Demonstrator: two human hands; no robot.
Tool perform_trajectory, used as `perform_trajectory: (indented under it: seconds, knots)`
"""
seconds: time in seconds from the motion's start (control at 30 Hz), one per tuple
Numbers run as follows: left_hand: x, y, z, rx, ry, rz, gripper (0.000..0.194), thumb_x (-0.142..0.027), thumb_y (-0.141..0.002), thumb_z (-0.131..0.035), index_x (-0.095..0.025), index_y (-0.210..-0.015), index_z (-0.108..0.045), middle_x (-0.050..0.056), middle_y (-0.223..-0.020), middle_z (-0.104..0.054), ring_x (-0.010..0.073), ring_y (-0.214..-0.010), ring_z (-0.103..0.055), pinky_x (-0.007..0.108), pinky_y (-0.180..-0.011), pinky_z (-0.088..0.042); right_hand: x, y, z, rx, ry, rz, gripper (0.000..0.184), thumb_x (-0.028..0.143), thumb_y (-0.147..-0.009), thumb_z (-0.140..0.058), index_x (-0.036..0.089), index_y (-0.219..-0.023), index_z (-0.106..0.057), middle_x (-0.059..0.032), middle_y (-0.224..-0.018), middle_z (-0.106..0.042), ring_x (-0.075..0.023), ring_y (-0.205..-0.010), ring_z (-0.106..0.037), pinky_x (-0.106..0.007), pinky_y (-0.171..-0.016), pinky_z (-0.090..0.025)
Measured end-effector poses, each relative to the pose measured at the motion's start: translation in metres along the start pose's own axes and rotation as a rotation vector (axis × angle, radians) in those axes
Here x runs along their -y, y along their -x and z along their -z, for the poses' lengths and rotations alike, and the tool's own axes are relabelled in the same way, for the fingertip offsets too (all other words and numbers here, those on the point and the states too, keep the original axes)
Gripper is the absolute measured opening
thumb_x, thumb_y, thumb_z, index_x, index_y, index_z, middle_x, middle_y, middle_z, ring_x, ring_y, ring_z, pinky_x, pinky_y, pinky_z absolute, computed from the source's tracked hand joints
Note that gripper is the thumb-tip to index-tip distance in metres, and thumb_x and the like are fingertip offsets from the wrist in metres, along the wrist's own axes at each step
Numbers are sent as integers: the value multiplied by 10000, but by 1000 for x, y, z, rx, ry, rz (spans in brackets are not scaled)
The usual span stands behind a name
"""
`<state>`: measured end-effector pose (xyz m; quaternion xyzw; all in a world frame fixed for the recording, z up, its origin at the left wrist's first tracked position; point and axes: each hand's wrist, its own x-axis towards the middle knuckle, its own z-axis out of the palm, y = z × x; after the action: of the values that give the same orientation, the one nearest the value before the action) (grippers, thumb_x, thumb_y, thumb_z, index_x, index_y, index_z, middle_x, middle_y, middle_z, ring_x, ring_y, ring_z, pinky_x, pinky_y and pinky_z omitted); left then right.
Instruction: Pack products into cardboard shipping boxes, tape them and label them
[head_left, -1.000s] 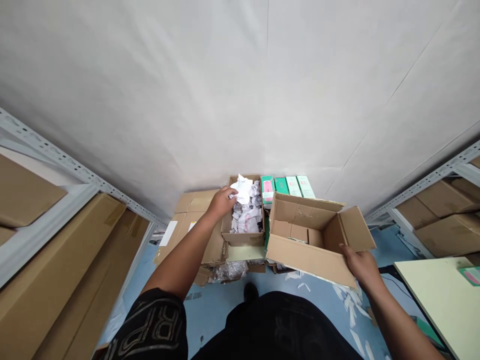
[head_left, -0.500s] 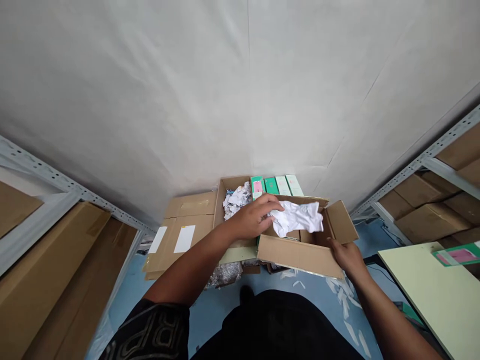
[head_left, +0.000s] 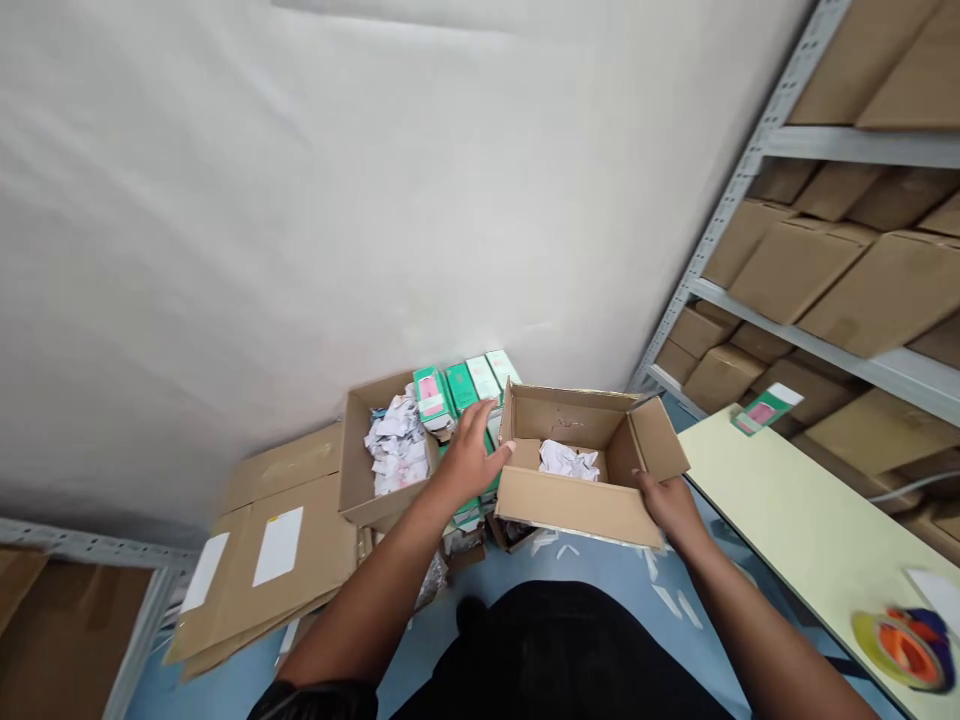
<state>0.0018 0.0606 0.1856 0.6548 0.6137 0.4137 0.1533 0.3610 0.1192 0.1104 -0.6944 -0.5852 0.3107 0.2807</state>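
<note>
I have the right hand (head_left: 670,508) clamped on the near right corner of an open brown cardboard box (head_left: 574,510), mouth up before the torso, presumably so the crumpled white paper (head_left: 568,462) stays in. Left hand (head_left: 466,460) at its left wall, fingers apart; contact unclear.

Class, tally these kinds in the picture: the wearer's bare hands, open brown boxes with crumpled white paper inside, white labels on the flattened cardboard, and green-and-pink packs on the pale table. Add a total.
Bare hands, left hand and right hand: 2
Open boxes with crumpled paper: 2
White labels on flattened cardboard: 2
Green-and-pink pack on pale table: 1
Total: 7
</note>
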Motion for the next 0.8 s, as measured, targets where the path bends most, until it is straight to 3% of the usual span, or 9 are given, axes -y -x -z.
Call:
perform_trajectory:
  seconds: [0.1, 0.17, 0.27, 0.4, 0.63, 0.8]
  knots:
    - [-7, -2, -49, 98, 240, 243, 760, -394, -907, -674, -222, -1576, -355, 167, -1557, -484, 258, -1217, -656, 391, -982, -561, -20, 2, 27, -39, -23, -72, 440, 536, -802, -577, 151, -834, -789, -181, -926, -804, -345, -950, -754, -336, -707, -530]
    - [-12, -8, -77, 206, 318, 302, 660, -413, -914, -659, -201, -1506, -457, 150, -1445, -613, 252, -1140, -696, 378, -955, -562, -34, 2, 39, -41, -9, -121, 440, 551, -822, -569, 168, -721, -762, -179, -829, -789, -345, -905, -757, -336, -699, -526]
    - [-16, -20, -109, 269, 284, 317, 477, -417, -903, -659, -192, -1322, -619, 117, -1263, -738, 279, -1136, -704, 378, -961, -545, -54, -1, 47, -59, -50, -119, 428, 549, -840, -561, 185, -758, -771, -163, -847, -793, -338, -975, -755, -324, -755, -539]
    - [-11, -44, -140, 264, 232, 340, 371, -426, -925, -604, -205, -1216, -668, 100, -1171, -775, 276, -1072, -728, 369, -918, -552, -75, -5, 43, -135, -97, -152, 446, 551, -833, -566, 180, -921, -798, -171, -991, -801, -342, -1134, -721, -339, -875, -553]
    - [5, -96, -206, 411, 371, 256, 409, -419, -955, -541, -162, -1229, -703, 144, -1303, -734, 290, -1272, -656, 377, -1081, -477, -99, -9, 44, -296, -140, -343, 529, 558, -811, -598, 160, -1104, -785, -173, -1152, -782, -353, -1183, -705, -393, -951, -557]
    - [-7, -129, -259, 588, 402, 224, 400, -433, -951, -529, -135, -1087, -758, 154, -1210, -772, 305, -1253, -670, 362, -1070, -477, -118, 4, 53, -474, -255, -412, 586, 519, -819, -603, 120, -1225, -744, -173, -1191, -773, -322, -1241, -675, -384, -1033, -530]
